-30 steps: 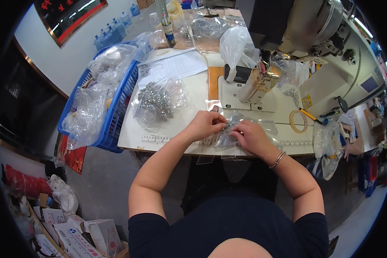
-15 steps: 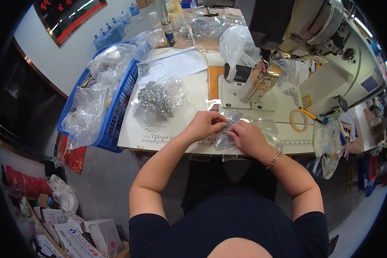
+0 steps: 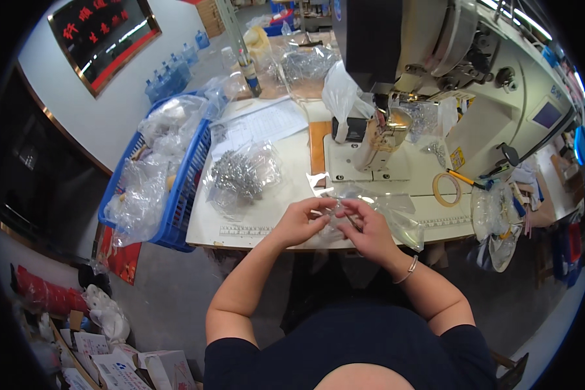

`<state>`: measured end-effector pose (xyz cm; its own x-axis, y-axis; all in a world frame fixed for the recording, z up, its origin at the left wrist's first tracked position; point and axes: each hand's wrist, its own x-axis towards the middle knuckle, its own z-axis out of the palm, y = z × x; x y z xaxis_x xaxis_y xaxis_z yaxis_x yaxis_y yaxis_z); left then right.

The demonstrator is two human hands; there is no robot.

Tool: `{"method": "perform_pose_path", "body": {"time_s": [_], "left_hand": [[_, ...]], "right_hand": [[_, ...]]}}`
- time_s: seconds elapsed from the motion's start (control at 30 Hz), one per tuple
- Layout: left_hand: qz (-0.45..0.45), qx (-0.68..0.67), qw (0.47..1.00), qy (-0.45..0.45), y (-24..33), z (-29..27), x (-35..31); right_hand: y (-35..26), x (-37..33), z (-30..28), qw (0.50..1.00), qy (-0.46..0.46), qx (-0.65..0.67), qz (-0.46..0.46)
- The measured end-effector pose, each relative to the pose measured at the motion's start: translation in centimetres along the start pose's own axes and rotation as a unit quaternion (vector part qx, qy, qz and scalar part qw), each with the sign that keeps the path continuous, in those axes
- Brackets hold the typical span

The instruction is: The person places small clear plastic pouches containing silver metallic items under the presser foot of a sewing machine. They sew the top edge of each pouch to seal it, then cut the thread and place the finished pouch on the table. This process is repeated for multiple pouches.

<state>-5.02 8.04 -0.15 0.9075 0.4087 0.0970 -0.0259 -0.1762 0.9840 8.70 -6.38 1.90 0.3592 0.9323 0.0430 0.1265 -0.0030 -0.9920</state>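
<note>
My left hand (image 3: 303, 222) and my right hand (image 3: 369, 235) are close together over the table's front edge, fingers curled toward each other. Between their fingertips is a piece of clear plastic (image 3: 333, 229), crumpled and see-through, pinched from both sides. Under my right fingers a thin dark sliver shows; its kind is too small to tell. Just beyond and right of my hands, a flat clear plastic bag (image 3: 400, 218) lies on the white table (image 3: 292, 175). To the left sits an open clear bag of silvery small pieces (image 3: 237, 175).
A sewing machine (image 3: 380, 140) stands beyond my hands. A roll of tape (image 3: 446, 189) and an orange pen (image 3: 463, 178) lie at the right. Printed sheets (image 3: 266, 123) are at the back left, beside a blue basket (image 3: 198, 170) filled with plastic bags. A ruler strip (image 3: 244, 231) runs along the front edge.
Both hands have come nearer to me, toward the table edge, and the fingers have opened somewhat. The silvery bits at the fingertips no longer show. The view has tilted slightly upward.
</note>
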Motion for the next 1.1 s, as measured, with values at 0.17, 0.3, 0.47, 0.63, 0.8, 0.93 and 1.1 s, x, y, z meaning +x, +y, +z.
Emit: {"method": "perform_pose_path", "body": {"time_s": [0.17, 0.3, 0.47, 0.63, 0.8, 0.93, 1.1], "left_hand": [[0.042, -0.293, 0.953, 0.068, 2.5, 1.0, -1.3], [-0.002, -0.467, 0.842, 0.269, 2.6, 1.8, -1.0], [0.075, -0.446, 0.837, 0.310, 3.0, 4.1, -1.5], [0.112, -0.378, 0.864, 0.315, 2.2, 5.1, -1.6], [0.103, -0.378, 0.857, 0.336, 3.1, 5.7, -1.5], [0.166, -0.283, 0.868, 0.372, 2.8, 6.6, -1.4], [0.235, -0.115, 0.870, 0.419, 1.8, 7.7, -1.0]], "right_hand": [[-1.5, 4.3, 1.6, 0.986, -0.039, 0.000, -0.165], [-3.1, 4.7, 2.2, 0.987, 0.050, 0.055, -0.140], [-2.5, 3.6, 1.7, 0.970, 0.077, -0.090, -0.215], [-4.4, 3.4, 0.3, 0.976, 0.029, -0.140, -0.164], [-4.8, 2.5, 0.0, 0.974, 0.031, -0.150, -0.167], [-3.8, 2.4, 0.6, 0.962, 0.049, -0.144, -0.226], [-3.0, 2.5, 0.8, 0.951, 0.066, -0.142, -0.266]]}}
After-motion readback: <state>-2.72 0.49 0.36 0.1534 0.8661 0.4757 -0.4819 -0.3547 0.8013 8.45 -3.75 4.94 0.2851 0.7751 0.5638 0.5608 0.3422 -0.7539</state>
